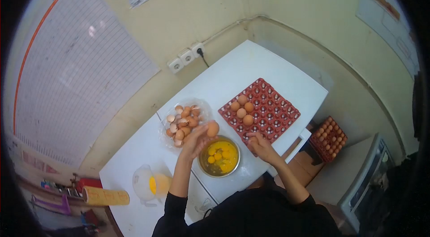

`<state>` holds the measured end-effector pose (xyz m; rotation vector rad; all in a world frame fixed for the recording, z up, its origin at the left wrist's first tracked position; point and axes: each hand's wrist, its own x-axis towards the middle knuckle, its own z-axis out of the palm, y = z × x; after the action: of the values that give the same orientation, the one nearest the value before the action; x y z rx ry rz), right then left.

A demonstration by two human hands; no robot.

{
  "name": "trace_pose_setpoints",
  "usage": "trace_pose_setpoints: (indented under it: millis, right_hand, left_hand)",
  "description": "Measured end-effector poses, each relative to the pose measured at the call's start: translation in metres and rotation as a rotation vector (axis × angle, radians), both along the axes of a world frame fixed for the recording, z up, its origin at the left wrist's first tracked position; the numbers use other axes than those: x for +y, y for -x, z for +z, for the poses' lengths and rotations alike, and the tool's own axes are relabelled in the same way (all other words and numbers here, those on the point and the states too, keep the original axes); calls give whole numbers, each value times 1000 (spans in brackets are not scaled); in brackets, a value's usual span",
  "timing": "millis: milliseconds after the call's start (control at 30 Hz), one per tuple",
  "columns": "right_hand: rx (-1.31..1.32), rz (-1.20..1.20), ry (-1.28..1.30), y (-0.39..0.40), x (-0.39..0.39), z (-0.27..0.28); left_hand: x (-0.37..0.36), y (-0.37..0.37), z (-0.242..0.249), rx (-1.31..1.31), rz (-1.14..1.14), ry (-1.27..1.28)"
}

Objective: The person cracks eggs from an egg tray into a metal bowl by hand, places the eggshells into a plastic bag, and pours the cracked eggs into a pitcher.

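Note:
My left hand (195, 142) holds a brown egg (212, 128) above the back rim of a metal bowl (238, 157). Several yolks (218, 155) lie in the bowl with clear egg white. Behind my left hand, a clear plastic container (168, 144) is heaped with broken shells (183, 122). My right hand (262, 146) is at the front edge of the red egg tray (277, 116), fingers curled; whether something small is between them cannot be made out. Several whole eggs (242, 109) sit in the tray's left part.
A clear jug (143, 183) with yellow liquid stands at the table's left, near a yellowish roll (106, 196). Another tray of eggs (329, 138) is low at the right, beside a grey appliance (358, 178). Wall sockets (186, 57) are behind the white table (251, 60).

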<state>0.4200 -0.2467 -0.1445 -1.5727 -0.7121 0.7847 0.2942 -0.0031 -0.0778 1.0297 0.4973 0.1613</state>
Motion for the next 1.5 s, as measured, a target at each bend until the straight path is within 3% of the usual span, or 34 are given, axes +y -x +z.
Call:
trace_pose_setpoints:
  millis: [167,233,267,333,433,467,533,733,867,933,967,1033,1167,1200,1267,1400,1500]
  right_hand:
    - [-143,169,82,26,43,48]
    - [-429,126,-146,39,54,76]
    - [-433,144,-140,46,59,89]
    - [-720,-5,-413,59,66,106]
    - [-954,66,-502,69,65,89]
    - [-961,71,-500,72,66,77]
    - [-1010,261,-194,75,68,64]
    - [-713,-13,-399,73,62,76]
    - [-865,8,-426,76,60,53]
    - [-972,216,-188,78,63,44]
    - [-968,219,-187,77,62,42]
    - [-867,33,-345,78,59,60]
    - [-846,-66,-419,76,50,60]
    - [-847,-67,-420,75,51,57]
    - [-957,175,-341,72,54,43]
    - [-956,111,-329,75,56,43]
    - [-751,-65,-371,69,56,61]
  left_hand:
    - [-29,54,-22,18,-43,199]
    - [-36,66,-35,24,-28,221]
    - [-40,70,-39,-8,-16,223]
    - [-49,76,-40,-35,25,236]
    - [-48,80,-61,-92,54,280]
    - [-48,81,-65,-100,55,284]
    - [-50,79,-68,-68,76,298]
    - [-55,77,-52,17,133,365]
    - [-59,73,-51,-62,112,354]
    - [-59,70,-60,-24,119,330]
    - [-59,72,-64,-21,122,332]
    - [-61,75,-54,-11,47,320]
    - [-58,70,-62,71,123,406]
    - [-58,71,-64,53,126,420]
    - [-58,70,-67,36,127,436]
    - [-62,69,-60,100,143,351]
    - [-62,72,-41,62,108,410]
